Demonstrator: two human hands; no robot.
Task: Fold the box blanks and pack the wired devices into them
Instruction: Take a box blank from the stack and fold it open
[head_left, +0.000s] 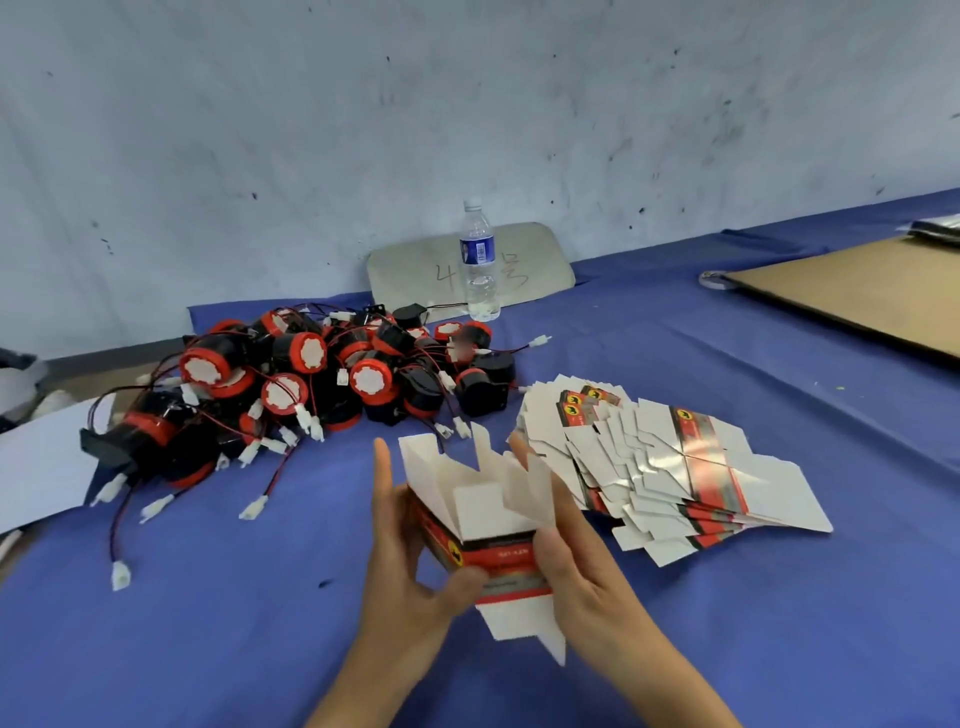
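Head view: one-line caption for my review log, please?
Both hands, left and right, hold an opened box blank between device pile and flat blanks.

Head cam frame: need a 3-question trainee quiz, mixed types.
1. True or false: the box held by the left hand and right hand has its top flaps shut.
2. The stack of flat box blanks lies on which side of the held box? A left, B right
3. Fill in: the water bottle stands behind the pile of ____ devices.

Key: 1 false; 2 B; 3 wired
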